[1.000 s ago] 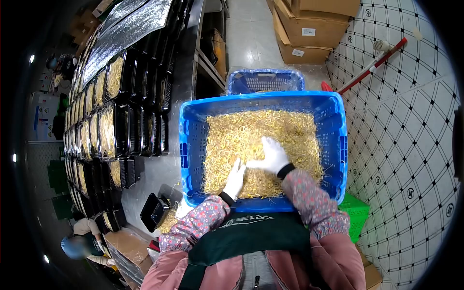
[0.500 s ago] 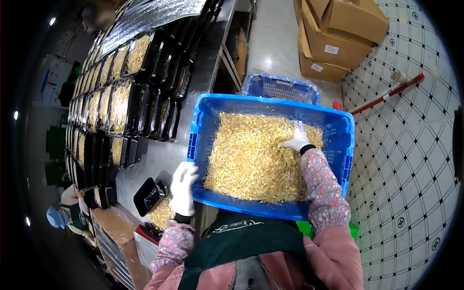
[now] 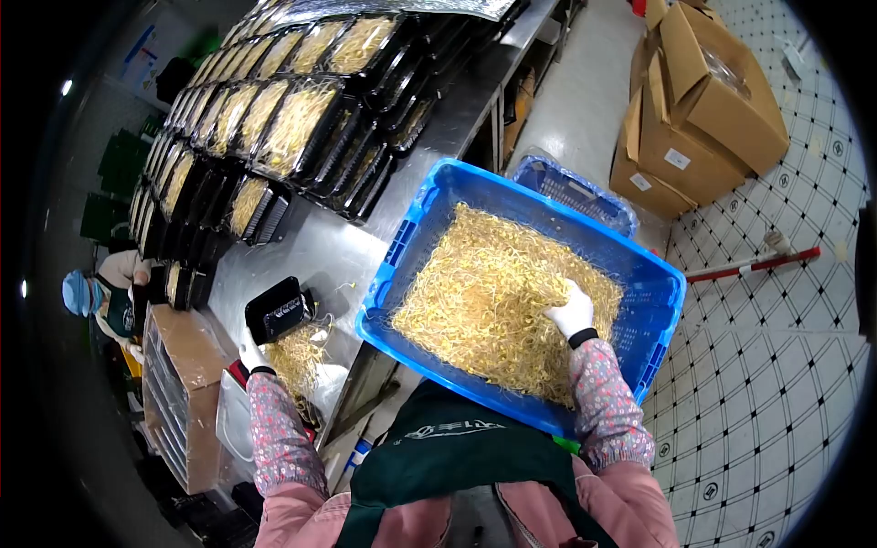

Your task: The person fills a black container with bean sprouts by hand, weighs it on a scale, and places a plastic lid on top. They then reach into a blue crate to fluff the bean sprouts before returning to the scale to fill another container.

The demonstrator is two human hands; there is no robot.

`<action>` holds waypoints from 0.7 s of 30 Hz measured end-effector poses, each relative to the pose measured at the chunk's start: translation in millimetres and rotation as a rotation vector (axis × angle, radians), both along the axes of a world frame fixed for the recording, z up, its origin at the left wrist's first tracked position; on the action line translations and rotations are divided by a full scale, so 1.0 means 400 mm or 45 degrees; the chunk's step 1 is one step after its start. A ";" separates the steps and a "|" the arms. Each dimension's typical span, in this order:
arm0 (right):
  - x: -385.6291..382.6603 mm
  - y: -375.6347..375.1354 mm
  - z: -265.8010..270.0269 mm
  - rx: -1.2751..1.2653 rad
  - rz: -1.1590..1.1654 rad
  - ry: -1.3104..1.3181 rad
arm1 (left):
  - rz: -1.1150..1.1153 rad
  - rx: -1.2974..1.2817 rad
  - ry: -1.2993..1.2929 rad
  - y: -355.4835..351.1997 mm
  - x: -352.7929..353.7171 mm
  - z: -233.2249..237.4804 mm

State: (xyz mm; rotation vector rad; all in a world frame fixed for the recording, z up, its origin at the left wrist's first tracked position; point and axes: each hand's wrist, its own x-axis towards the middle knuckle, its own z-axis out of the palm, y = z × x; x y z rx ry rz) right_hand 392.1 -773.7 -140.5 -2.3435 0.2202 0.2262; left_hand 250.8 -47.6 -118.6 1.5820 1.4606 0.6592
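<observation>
Yellow bean sprouts [image 3: 493, 306] hide the fingertips of my white-gloved right hand [image 3: 574, 312]; the frame's top edge crops the silver foil sheet [image 3: 411, 7].

Lettering [image 3: 454, 428] on the apron [image 3: 475, 461] is unreadable; 2 labels [image 3: 677, 159] on the cartons [image 3: 703, 132] are too small to read.

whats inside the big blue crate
The big blue crate holds a wide heap of pale yellow sprouts, with the right hand in among them. The sprouts cover the crate's floor, so whatever lies beneath them cannot be seen.
</observation>
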 end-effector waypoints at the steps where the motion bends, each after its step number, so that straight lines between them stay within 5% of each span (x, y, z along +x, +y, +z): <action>1: -0.003 0.000 0.021 0.086 -0.018 -0.106 | 0.042 -0.252 -0.007 -0.062 0.017 0.055; 3: -0.002 -0.005 0.037 0.066 0.027 0.026 | -0.023 -0.525 -0.286 -0.046 0.009 0.007; 5: -0.006 0.000 0.043 -0.173 0.132 0.032 | 0.089 -0.427 -0.107 -0.024 0.016 -0.059; 7: 0.018 0.027 0.076 -0.317 0.243 0.014 | 0.084 -0.483 -0.470 0.069 0.001 -0.182; 8: 0.021 0.048 0.114 -0.336 0.298 0.006 | 0.162 -0.252 -0.470 0.048 0.001 -0.163; 9: 0.029 0.076 0.153 -0.354 0.349 -0.012 | 0.238 -0.021 -0.473 -0.016 0.035 -0.107; 10: 0.036 0.112 0.186 -0.406 0.410 -0.066 | 0.281 -0.233 -0.819 -0.178 0.069 0.065; 12: 0.050 0.206 0.266 -0.470 0.509 -0.180 | 0.138 -0.208 -0.914 -0.215 0.072 0.117; 14: 0.045 0.331 0.344 -0.525 0.652 -0.432 | -0.219 0.583 -0.210 -0.258 0.038 0.198; 18: -0.013 0.668 0.485 -0.632 0.971 -0.840 | -0.342 0.468 -0.944 -0.406 0.036 0.363; 20: -0.063 0.862 0.503 -0.675 1.149 -0.980 | -0.512 0.863 -0.818 -0.451 -0.025 0.451; 21: -0.096 0.959 0.507 -0.730 1.215 -1.120 | -0.562 1.160 -0.504 -0.443 -0.070 0.465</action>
